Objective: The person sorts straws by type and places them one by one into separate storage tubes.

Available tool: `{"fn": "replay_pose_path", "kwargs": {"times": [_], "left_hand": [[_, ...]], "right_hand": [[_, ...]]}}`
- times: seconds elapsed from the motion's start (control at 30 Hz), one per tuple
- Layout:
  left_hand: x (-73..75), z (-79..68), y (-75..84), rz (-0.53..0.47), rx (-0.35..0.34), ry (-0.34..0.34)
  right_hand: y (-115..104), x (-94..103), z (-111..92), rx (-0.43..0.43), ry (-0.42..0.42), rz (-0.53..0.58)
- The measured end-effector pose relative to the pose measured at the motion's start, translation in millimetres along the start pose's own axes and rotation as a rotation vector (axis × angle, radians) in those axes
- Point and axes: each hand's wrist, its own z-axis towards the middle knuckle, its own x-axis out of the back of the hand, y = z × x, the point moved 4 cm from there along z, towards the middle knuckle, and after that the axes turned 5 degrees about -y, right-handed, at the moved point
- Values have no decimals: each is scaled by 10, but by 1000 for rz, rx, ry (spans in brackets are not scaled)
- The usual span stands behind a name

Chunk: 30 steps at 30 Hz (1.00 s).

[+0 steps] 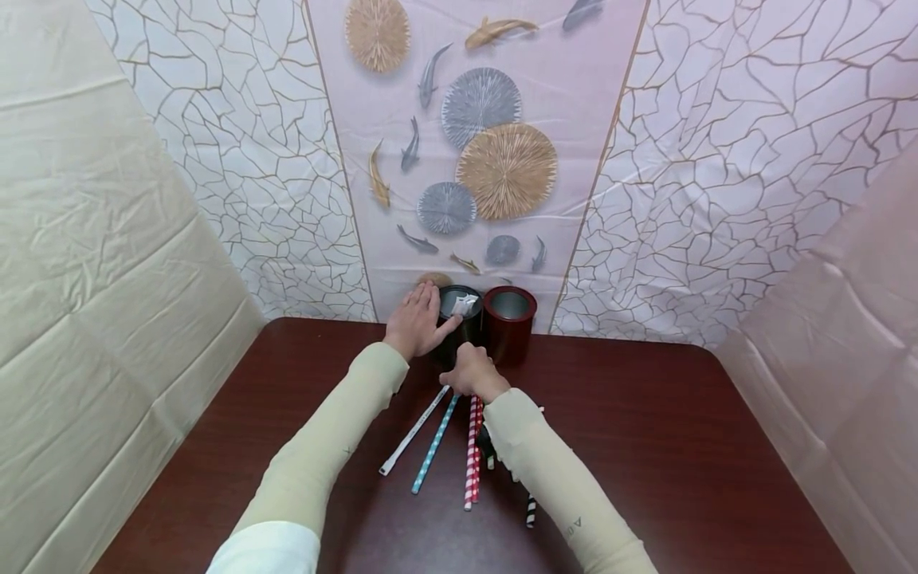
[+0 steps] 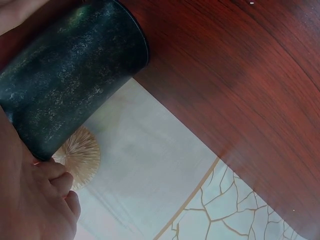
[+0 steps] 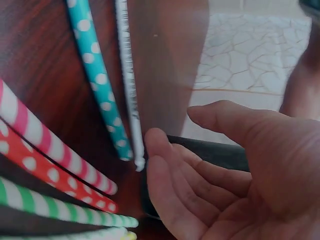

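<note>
A dark canister (image 1: pixel 468 333), blackish green and mottled in the left wrist view, stands at the back of the table. Something white and crumpled (image 1: pixel 464 304) shows inside its mouth. My left hand (image 1: pixel 418 319) grips its rim from the left, thumb toward the front and fingers bent at the edge. Low at its front is my right hand (image 3: pixel 215 185), loosely curved with the thumb apart, fingertips right by the canister's base. Just in front lie a white printed strip (image 1: pixel 416 430), a teal dotted straw (image 1: pixel 436 442), a pink striped straw (image 1: pixel 469 478) and a red dotted straw (image 3: pixel 52 172).
Touching the dark canister's right side in the head view is a red canister (image 1: pixel 509 339). A green striped straw (image 3: pixel 50 207) lies beside the red one. Under my right forearm show a black striped straw (image 1: pixel 531 510) and a black object (image 1: pixel 484 442). Patterned cloth (image 1: pixel 645 239) hangs behind the table.
</note>
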Motion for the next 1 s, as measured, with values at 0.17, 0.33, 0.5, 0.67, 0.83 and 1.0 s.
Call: {"fn": "replay_pose_path", "kwargs": {"times": [0.17, 0.33, 0.5, 0.67, 0.83, 1.0], "left_hand": [[20, 8, 6, -10, -3, -2], [33, 12, -2, 6, -1, 2], [29, 18, -6, 18, 1, 2], [26, 16, 1, 11, -1, 3], [5, 13, -7, 17, 4, -3], [-19, 21, -8, 23, 4, -17]], "right_hand": [[23, -86, 12, 22, 70, -4], [-37, -154, -26, 6, 113, -19], [15, -281, 109, 3, 137, -44], [70, -357, 255, -35, 169, -98], [15, -354, 218, -96, 142, -74], [-43, -333, 82, -169, 113, -4]]}}
